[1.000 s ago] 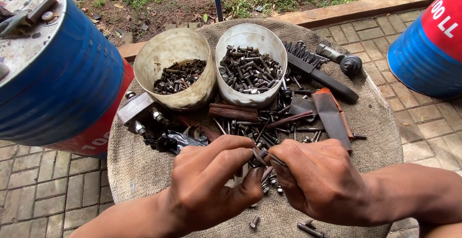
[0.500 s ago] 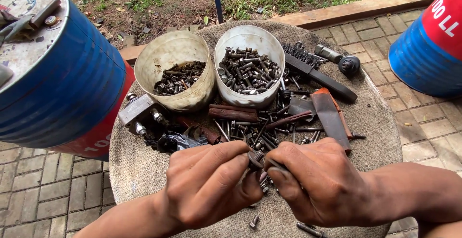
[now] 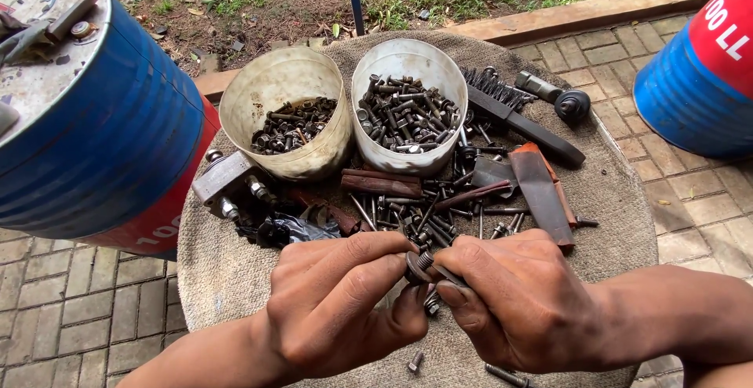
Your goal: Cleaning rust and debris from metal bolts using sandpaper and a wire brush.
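Outdoors, on a round sacking-covered table [image 3: 227, 278] between blue drums [image 3: 102, 145]. Left hand [image 3: 337, 309] pinching a washer [image 3: 413, 268]; right hand [image 3: 522, 306] gripping its bolt [image 3: 439, 272], mid-separation by the look of it. Behind, two tubs [image 3: 286, 121] partly filled with sorted hardware; loose pile [image 3: 439, 207] still unsorted.

2 cream tubs [image 3: 286, 125] hold dark grey bolts [image 3: 404, 113]. The drums [image 3: 102, 145] are blue with red bands. Rust-brown strips [image 3: 541, 188] lie on beige sacking [image 3: 220, 270].
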